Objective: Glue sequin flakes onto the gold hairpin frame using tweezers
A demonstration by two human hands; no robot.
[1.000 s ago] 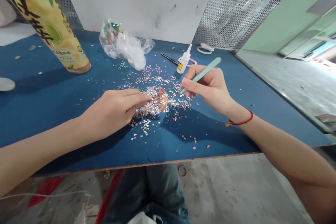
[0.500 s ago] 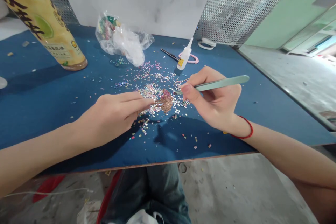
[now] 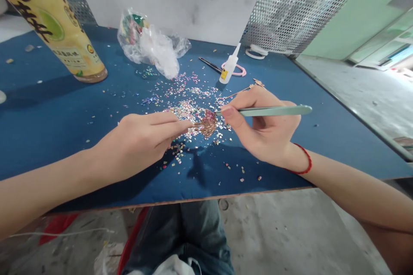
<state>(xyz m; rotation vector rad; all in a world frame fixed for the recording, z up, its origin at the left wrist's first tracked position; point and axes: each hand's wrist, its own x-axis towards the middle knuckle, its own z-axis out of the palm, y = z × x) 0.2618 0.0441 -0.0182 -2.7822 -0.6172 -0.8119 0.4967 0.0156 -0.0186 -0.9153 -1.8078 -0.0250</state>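
My left hand [image 3: 145, 137] pinches the thin metal stem of a gold openwork ornament [image 3: 209, 129], perhaps a hairpin, held just above the table. Pink-purple flakes cover the ornament's upper part. My right hand [image 3: 263, 126] is closed around pale green tweezers [image 3: 275, 111], held like a pen. Their tips reach the pink part of the ornament; whether they grip a flake is too small to tell. Glittery shell-like flakes [image 3: 185, 109] lie scattered under and around both hands. Behind my right hand, another gold piece with a long thin stem [image 3: 258, 82] rests on the table, partly hidden.
A white glue bottle [image 3: 229, 66] stands behind my hands, beside a dark slim tool [image 3: 209, 65] and a pink ring [image 3: 240, 70]. Further left are a crumpled plastic bag [image 3: 158, 51] and a tall yellow drink bottle [image 3: 61, 30]. White rings [image 3: 256, 52] lie near the back panel.
The tweezers have tilted flatter, and their tips have moved from beside the ornament onto its pink part. The ornament has shifted slightly right in view, and more of the other gold piece shows.
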